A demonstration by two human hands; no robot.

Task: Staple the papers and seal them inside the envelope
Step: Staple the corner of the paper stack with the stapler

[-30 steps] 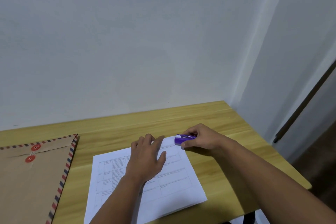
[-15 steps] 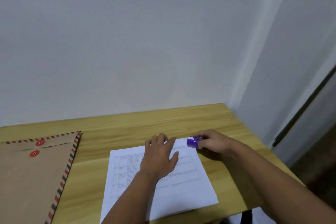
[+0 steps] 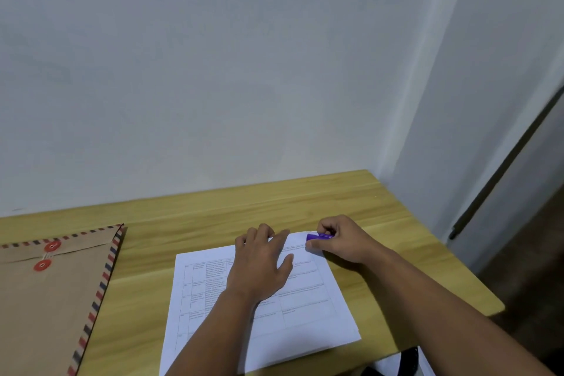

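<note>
White printed papers (image 3: 305, 308) with a table on them lie flat on the wooden desk (image 3: 213, 207). My left hand (image 3: 262, 262) rests palm down on the sheets, fingers spread toward their far edge. My right hand (image 3: 341, 241) grips a small purple stapler (image 3: 319, 236) at the papers' far right corner. A brown envelope (image 3: 45, 299) with a striped red and blue border and two red string buttons lies to the left, apart from the papers.
The desk stands in a corner, with a white wall behind and another to the right. Its right edge drops to a dark floor (image 3: 534, 268). A dark object with white (image 3: 403, 360) shows below the desk's front edge.
The view has shifted slightly, so the papers sit further right in frame. Both hands stay on the papers, and the right hand keeps the stapler at the corner.
</note>
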